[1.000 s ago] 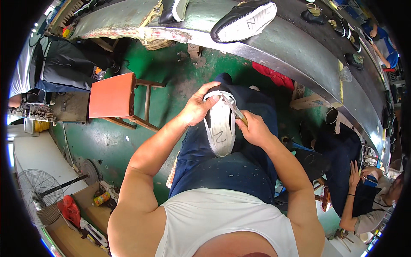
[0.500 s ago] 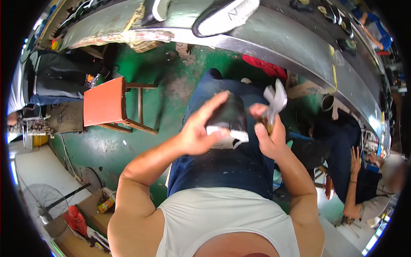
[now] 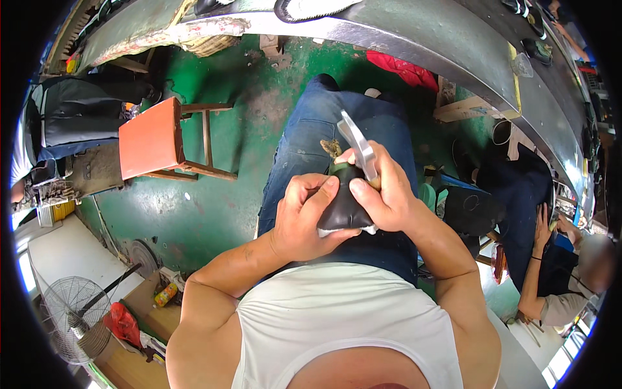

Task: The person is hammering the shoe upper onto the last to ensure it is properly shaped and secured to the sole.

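Observation:
A black leather shoe upper with a white lower edge is held over my lap. Green shows at its far end, beside a crumpled brownish bit. My left hand wraps round its left side, thumb on top and fingers below. In my right hand is a hammer, its shiny metal head pointing up and away and a bit of light handle showing. The right thumb also presses the upper's right side. What lies inside the upper is hidden.
A dark metal bench with shoes curves across the far side. An orange-seated stool stands left, a fan lower left. Another person's arm is at the right. Red cloth lies under the bench.
The right hand has brought the hammer left, onto the shoe upper. The left hand has shifted its hold, and the upper has turned, its green end now showing. My view has shifted slightly.

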The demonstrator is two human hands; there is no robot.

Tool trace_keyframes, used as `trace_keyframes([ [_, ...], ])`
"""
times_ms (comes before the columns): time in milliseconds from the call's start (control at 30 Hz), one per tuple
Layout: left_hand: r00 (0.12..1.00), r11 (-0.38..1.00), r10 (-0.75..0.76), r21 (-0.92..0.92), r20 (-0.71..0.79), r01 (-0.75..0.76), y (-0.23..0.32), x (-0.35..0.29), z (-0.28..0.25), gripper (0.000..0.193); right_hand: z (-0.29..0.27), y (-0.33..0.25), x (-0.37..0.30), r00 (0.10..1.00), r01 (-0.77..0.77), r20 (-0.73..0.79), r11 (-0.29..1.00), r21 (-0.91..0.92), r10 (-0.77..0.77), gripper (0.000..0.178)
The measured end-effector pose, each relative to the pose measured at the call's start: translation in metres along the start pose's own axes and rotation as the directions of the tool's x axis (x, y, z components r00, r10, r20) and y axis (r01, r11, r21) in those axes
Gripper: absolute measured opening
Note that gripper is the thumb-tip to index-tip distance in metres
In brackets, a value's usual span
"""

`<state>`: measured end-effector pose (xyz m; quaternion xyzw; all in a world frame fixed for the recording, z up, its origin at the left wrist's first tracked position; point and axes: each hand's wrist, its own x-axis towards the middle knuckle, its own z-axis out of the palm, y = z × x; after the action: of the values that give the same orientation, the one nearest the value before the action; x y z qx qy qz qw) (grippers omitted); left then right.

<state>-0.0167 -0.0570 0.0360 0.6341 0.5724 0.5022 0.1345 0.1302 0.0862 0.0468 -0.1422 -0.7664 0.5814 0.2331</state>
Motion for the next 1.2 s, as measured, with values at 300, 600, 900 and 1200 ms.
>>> trace_keyframes([
  [300, 0.971, 0.966, -0.241, 0.091, -0.008, 0.241, -0.043, 0.024, 0.014, 0.093, -0.023, 0.039, 0.070, 0.974, -0.228, -0.034, 0.962, -0.149, 0.225, 0.036],
  [600, 0.778, 0.742, -0.614, -0.237, 0.135, 0.627, -0.114, 0.000, 0.047, 0.039, -0.023, 0.088, 0.019, 0.825, -0.532, -0.353, 0.817, -0.223, 0.441, 0.062],
  [900, 0.598, 0.504, -0.550, -0.339, 0.583, 0.794, -0.107, 0.049, 0.053, 0.057, -0.023, 0.102, -0.035, 0.700, -0.682, -0.413, 0.718, -0.140, 0.583, 0.040],
  [1200, 0.465, 0.329, -0.331, -0.361, 0.821, 0.873, -0.120, 0.035, 0.082, 0.079, -0.082, 0.062, -0.090, 0.620, -0.780, -0.316, 0.606, -0.155, 0.718, 0.037],
])
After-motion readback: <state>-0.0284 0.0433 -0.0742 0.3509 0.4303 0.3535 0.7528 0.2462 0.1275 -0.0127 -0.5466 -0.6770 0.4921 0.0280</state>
